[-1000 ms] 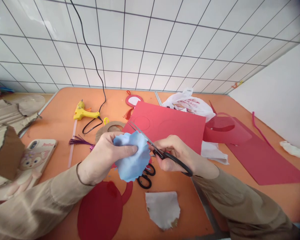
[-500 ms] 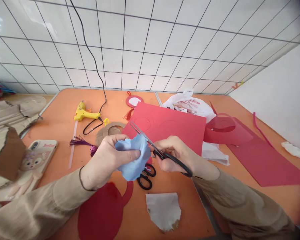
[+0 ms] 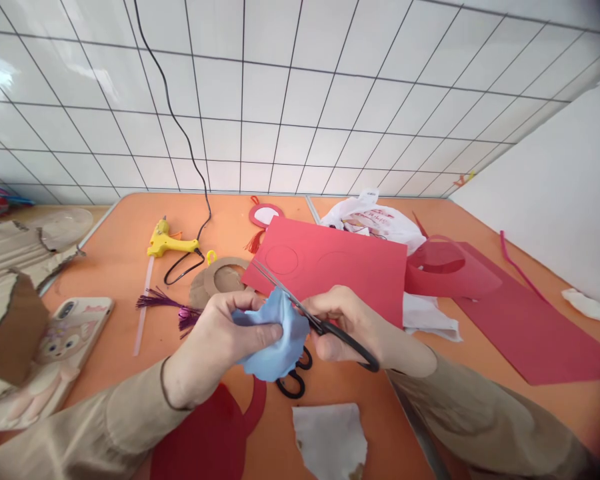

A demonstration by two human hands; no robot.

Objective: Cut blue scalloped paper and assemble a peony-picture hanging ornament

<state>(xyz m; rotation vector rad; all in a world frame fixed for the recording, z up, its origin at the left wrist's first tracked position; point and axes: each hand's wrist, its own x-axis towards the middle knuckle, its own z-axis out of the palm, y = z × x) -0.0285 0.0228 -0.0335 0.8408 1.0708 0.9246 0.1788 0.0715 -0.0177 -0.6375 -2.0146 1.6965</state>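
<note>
Scissors [image 3: 349,341] sat gripped in the right hand [image 3: 367,323]; the left hand [image 3: 197,353] pinched blue cloth [image 3: 273,361], whose folds could skew cuts.

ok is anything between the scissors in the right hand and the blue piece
Nothing visible: the scissors in the right hand meet the blue piece's edge. The other black-handled pair is on the table, partly hidden behind it.
</note>
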